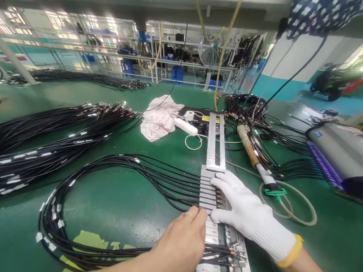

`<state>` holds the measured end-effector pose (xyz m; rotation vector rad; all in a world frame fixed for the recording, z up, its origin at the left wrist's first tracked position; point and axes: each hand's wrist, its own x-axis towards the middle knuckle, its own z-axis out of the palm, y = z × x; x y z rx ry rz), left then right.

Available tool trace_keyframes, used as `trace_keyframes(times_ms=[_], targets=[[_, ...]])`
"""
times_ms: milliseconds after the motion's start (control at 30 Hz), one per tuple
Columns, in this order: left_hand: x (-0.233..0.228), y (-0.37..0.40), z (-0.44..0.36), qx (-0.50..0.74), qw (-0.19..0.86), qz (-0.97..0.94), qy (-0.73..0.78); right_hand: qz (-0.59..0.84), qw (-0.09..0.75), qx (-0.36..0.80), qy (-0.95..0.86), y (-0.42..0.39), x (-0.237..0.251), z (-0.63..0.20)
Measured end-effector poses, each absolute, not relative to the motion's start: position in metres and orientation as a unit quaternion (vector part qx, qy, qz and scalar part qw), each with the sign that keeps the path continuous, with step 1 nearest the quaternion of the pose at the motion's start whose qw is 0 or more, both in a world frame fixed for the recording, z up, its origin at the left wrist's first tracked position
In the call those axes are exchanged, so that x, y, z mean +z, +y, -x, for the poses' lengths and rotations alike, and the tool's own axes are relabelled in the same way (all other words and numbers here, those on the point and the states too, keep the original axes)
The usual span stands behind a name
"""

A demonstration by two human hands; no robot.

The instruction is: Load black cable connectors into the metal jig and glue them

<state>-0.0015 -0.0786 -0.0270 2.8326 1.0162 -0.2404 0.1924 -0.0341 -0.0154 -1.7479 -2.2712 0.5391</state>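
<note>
Metal clamp rail (213, 184) lies under both hands' fingers (224, 181).

I see a pink cloth (159, 118) on my green table (127, 202). Left of the cloth lie big black cable bundles (44, 139). Right of it sits a grey machine (341, 157).

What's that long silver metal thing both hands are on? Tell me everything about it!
The metal bar is a long, flat, silvery strip lying on the green table, running away from the person. Its far part is smooth with a slot down the middle; nearer, it has a row of crosswise grooves. Black cables lie in those grooves, side by side. The gloved right hand rests flat on it, and the bare left hand presses its fingertips onto it.
</note>
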Motion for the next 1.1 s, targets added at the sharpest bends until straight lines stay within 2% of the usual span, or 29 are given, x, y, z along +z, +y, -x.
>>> trace_keyframes(times_ms=[133,267,467,633,833,1000,1100], targets=[[-0.011,-0.068,0.008,-0.032,0.154,-0.909,0.385,0.593,0.125,0.198,-0.77,-0.035,-0.023,-0.194],[0.01,-0.067,0.026,0.058,0.295,-0.861,0.41,0.601,0.209,0.216,-0.74,-0.041,-0.041,-0.203],[0.03,-0.082,0.038,-0.029,0.385,-0.818,0.427,0.571,0.28,0.262,-0.726,-0.04,-0.042,-0.212],[0.029,-0.071,0.036,0.002,0.476,-0.807,0.35,0.569,0.288,0.253,-0.727,-0.041,-0.035,-0.21],[0.02,-0.058,0.036,0.081,0.45,-0.77,0.444,0.564,0.304,0.278,-0.716,-0.041,-0.037,-0.211],[0.015,-0.055,0.036,0.114,0.373,-0.794,0.467,0.521,0.378,0.314,-0.698,-0.035,-0.041,-0.217],[0.012,-0.054,0.035,0.115,0.382,-0.791,0.464,0.506,0.402,0.327,-0.689,-0.033,-0.042,-0.219]])
